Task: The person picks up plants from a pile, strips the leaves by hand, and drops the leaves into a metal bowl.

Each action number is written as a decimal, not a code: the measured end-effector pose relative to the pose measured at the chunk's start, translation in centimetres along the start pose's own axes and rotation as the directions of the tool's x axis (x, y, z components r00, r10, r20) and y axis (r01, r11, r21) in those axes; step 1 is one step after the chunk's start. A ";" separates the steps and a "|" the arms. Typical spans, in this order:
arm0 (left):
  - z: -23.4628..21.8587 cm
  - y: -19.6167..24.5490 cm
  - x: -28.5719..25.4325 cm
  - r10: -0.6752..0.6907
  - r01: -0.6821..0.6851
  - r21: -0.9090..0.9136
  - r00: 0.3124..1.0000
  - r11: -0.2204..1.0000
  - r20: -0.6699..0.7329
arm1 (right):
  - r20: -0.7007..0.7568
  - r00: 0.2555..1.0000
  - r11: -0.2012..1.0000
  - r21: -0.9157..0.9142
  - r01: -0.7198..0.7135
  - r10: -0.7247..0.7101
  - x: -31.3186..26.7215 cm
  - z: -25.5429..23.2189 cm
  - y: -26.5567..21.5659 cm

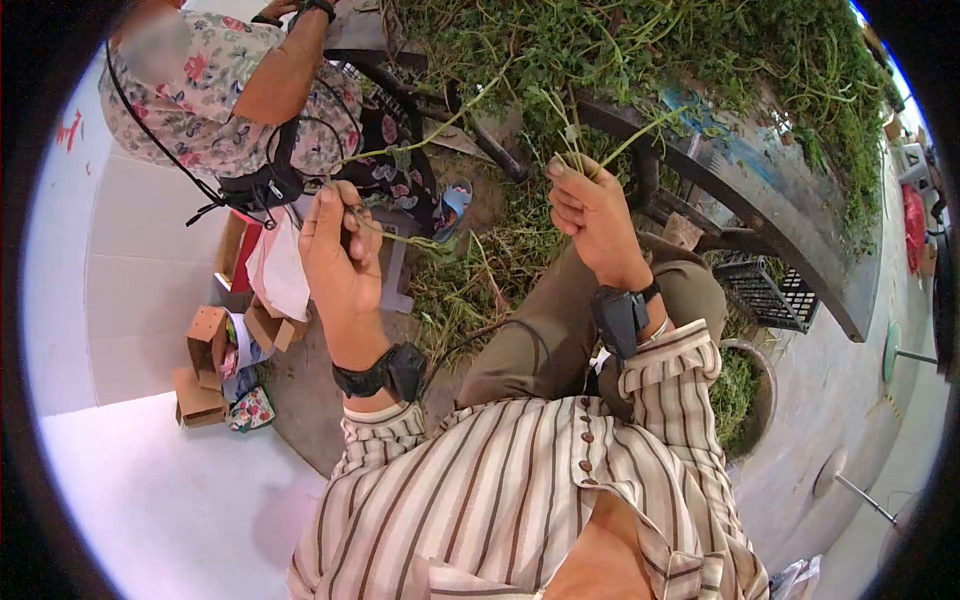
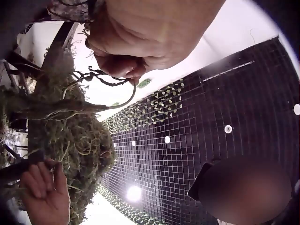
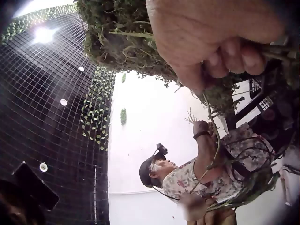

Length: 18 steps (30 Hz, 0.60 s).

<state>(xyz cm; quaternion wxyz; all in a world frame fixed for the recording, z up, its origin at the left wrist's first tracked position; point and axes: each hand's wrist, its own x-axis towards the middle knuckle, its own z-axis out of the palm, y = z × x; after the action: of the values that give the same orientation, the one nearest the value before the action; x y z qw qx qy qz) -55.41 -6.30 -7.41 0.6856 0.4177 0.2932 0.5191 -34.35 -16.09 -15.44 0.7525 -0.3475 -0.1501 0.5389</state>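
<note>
My left hand [image 1: 340, 250], raised over the floor, pinches a thin plant stem [image 1: 420, 143] between thumb and fingers. The stem slants up and right toward the pile of greens, and a limp sprig [image 1: 405, 238] trails below the fingers. In the left wrist view, dark, shrivelled strands [image 2: 105, 77] hang by the thumb. My right hand [image 1: 597, 215] grips several green stems [image 1: 570, 125] that fan out above its thumb. From below that hand, a long thin stem [image 3: 216, 136] runs down toward the left hand in the right wrist view.
A big heap of leafy greens [image 1: 640, 50] covers the dark-edged table [image 1: 760, 200] ahead. Another person [image 1: 240, 90] in a floral top sits at the left. Cardboard boxes [image 1: 207, 345] stand on the left, a black crate [image 1: 765, 290] and a tub [image 1: 765, 390] of greens on the right.
</note>
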 end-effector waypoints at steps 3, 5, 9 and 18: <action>-0.1 0.2 -0.1 -0.018 0.018 -0.003 0.999 1.000 -0.041 | 0.010 1.000 1.000 0.003 -0.005 0.005 0.1 0.2 0.4; -0.4 0.2 -0.4 -0.030 0.031 0.005 0.996 1.000 -0.079 | 0.008 1.000 1.000 0.006 0.002 -0.002 -0.1 0.3 0.5; -2.5 0.7 -0.4 0.044 -0.023 0.113 0.982 0.993 -0.184 | -0.020 1.000 0.999 0.032 0.014 -0.013 0.0 0.3 0.4; -15.2 1.1 0.8 0.295 -0.017 0.997 0.956 0.081 -0.008 | -0.033 0.999 1.000 0.019 -0.012 0.012 -0.2 0.1 0.4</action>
<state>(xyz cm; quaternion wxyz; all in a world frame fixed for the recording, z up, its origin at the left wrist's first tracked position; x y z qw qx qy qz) -68.41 -1.36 -13.72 0.1335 0.7405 0.5873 0.2982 -34.78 -16.13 -15.61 0.7549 -0.3502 -0.1305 0.5389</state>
